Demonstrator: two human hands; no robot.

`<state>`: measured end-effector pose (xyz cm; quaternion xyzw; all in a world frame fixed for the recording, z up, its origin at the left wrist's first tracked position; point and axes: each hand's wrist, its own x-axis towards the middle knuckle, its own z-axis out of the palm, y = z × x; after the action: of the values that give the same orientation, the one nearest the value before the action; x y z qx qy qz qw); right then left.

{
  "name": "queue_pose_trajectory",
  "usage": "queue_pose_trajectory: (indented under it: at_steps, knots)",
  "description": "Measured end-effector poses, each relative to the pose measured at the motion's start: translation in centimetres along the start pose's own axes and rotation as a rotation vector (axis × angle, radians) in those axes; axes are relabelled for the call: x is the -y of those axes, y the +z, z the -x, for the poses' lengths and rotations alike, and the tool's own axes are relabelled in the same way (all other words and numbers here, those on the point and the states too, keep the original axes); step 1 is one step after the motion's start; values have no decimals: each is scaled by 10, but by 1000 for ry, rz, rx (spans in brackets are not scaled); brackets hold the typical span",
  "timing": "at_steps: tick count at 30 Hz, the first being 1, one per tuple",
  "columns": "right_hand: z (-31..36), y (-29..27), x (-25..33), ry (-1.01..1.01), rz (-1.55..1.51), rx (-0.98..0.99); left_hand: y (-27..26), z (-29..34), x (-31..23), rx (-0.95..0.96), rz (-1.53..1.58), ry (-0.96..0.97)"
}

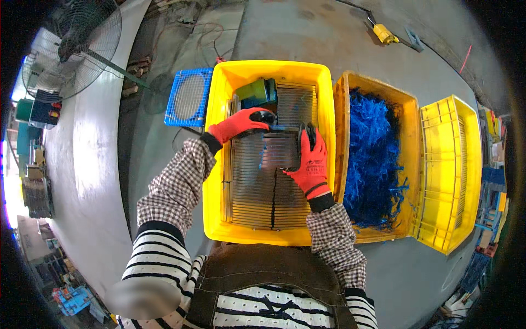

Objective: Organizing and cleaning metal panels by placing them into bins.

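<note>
My left hand [241,124], in a red glove with black fingertips, is closed at the upper left corner of a bundle of thin dark plates [278,149]. My right hand [312,162], gloved alike, grips the bundle's right side, its fingers above and thumb below. The bundle lies over long rows of similar flat plates [252,192] standing on edge in a yellow plastic bin [274,236]. Another row of plates [296,101] fills the far right of the bin. A dark green and blue block-like piece [257,93] sits at the far left inside; its kind is unclear.
Right of the bin stands a worn yellow crate [346,197] full of shredded blue strips [372,159]. Beyond it, a yellow slotted crate [446,175] leans at an angle. A blue mesh-topped basket [190,97] adjoins the bin's left side. A large fan [74,49] stands far left.
</note>
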<state>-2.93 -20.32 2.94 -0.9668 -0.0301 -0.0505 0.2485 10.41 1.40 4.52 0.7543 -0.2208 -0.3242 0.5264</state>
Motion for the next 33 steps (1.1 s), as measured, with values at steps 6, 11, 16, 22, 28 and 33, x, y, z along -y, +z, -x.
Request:
queue_pose_trajectory:
  at_steps: [6,11,16,22,28,33]
  knots:
    - [0,-2,3,34,1,47,9,14,34,-464,128,212]
    - [0,1,1,23,-8,20,65,-11,-33,-615,-552,-56]
    - [-1,1,0,12,-26,3,26,-11,12,-269,-87,-71]
    - [-2,-2,3,29,2,19,5,4,-4,-369,10,-104]
    - [-2,-1,2,31,-2,18,35,-7,10,-492,-636,-22]
    - [0,-6,4,41,24,48,-21,26,6,-177,-331,-171]
